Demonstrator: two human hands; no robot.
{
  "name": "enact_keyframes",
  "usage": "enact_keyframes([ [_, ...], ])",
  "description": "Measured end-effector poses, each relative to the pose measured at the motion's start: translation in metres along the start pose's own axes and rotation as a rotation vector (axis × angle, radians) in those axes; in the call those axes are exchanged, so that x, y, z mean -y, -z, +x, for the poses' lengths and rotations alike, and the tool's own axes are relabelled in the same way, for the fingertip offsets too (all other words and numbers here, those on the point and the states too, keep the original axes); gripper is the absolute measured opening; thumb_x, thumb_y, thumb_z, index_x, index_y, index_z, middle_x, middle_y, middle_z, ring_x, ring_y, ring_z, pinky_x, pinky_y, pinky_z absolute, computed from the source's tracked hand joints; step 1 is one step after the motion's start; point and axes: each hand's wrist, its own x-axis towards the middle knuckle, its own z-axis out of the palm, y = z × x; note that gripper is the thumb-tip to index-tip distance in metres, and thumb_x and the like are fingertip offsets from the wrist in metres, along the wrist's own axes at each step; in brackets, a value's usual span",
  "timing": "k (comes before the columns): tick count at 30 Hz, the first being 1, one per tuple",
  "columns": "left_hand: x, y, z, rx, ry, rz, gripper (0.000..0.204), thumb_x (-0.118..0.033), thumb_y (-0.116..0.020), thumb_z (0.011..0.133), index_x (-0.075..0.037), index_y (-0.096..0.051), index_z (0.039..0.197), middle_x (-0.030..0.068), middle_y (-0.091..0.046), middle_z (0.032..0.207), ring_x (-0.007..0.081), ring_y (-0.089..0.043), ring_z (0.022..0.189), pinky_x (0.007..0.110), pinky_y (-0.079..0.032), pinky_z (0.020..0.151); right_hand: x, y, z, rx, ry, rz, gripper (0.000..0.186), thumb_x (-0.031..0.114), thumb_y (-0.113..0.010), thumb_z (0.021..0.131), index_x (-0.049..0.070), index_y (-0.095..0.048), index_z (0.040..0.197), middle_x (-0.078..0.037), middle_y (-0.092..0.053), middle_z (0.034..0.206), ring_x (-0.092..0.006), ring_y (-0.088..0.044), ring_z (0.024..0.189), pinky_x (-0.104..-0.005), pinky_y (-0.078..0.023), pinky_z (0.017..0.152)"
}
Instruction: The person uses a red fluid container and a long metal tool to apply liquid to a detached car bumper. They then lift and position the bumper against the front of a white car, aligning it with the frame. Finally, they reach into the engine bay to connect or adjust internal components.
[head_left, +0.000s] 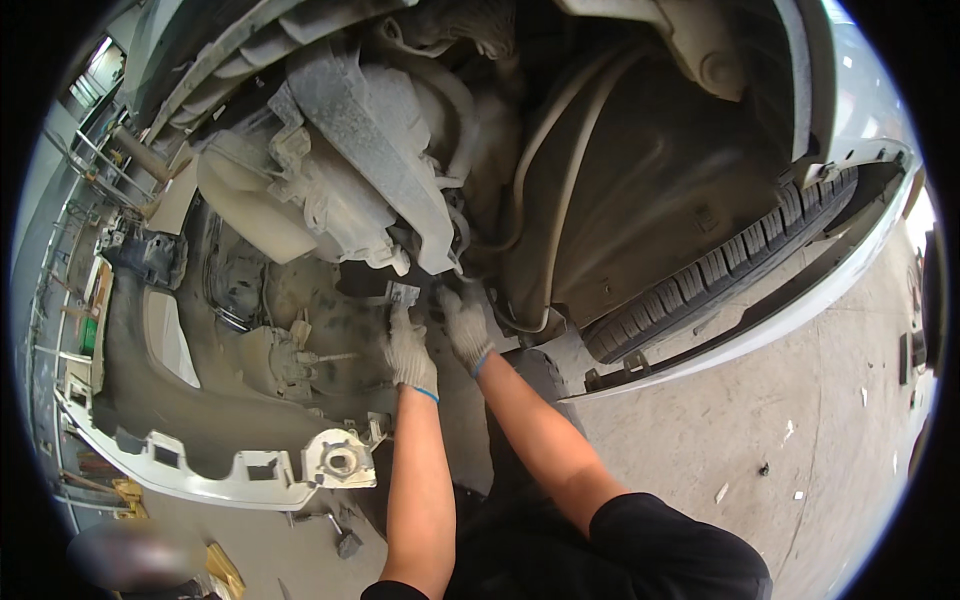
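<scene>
Both of my hands wear knitted white work gloves with blue cuffs, low in the front end of a car. My left hand has its fingers closed at the lower edge of a small pale metal bracket, below a grey metal beam. Just to its right, my right hand reaches up with fingers bent together under the beam's lower end. What its fingertips hold is hidden in shadow. A dark wheel-arch liner with a thin hose spreads out to the right.
A detached bumper cover lies open on the left, pale-edged with square cutouts. The tyre and curved fender edge stand right. A black-headed tool lies on the floor, beside a blurred patch. Scraps litter the concrete floor.
</scene>
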Motion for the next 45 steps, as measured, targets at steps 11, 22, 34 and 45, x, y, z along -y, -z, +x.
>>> enact_keyframes([
  [11,0.034,0.018,0.017,-0.003,-0.212,-0.037,0.024,-0.017,-0.056,0.094,-0.002,-0.063,0.11,0.0055,-0.064,0.093,0.0155,-0.058,0.081,0.031,-0.048,0.073,-0.018,-0.042,0.041,-0.36,0.237,-0.342,0.032,0.019,-0.049,0.094,-0.002,-0.056,0.116,-0.025,-0.061,0.074,-0.0429,-0.061,0.072,-0.0536,-0.046,0.065],
  [22,0.027,-0.005,0.022,0.168,-0.212,-0.15,0.036,-0.014,-0.052,0.094,-0.002,-0.052,0.127,0.005,-0.06,0.098,0.0134,-0.054,0.08,0.031,-0.046,0.071,-0.021,-0.02,0.071,-0.024,0.527,-0.387,0.034,0.017,-0.053,0.092,-0.003,-0.058,0.119,-0.021,-0.063,0.108,-0.0339,-0.06,0.095,-0.0419,-0.048,0.083],
  [34,0.016,0.002,0.014,0.173,-0.547,0.088,0.041,-0.022,-0.058,0.096,-0.001,-0.051,0.131,0.0048,-0.058,0.114,0.0127,-0.052,0.092,0.028,-0.045,0.08,-0.007,-0.019,0.053,-0.009,0.611,-0.843,0.029,0.013,-0.045,0.096,0.0,-0.058,0.118,-0.024,-0.063,0.109,-0.0392,-0.061,0.097,-0.0454,-0.05,0.082],
  [45,-0.005,-0.005,0.008,0.042,-0.764,0.405,0.041,-0.02,-0.057,0.094,0.008,-0.054,0.125,0.0147,-0.063,0.114,0.0208,-0.058,0.099,0.033,-0.046,0.088,-0.004,-0.019,0.044,-0.053,0.579,-0.882,0.031,0.02,-0.052,0.094,0.006,-0.06,0.121,-0.019,-0.063,0.112,-0.0345,-0.06,0.103,-0.0411,-0.049,0.083],
])
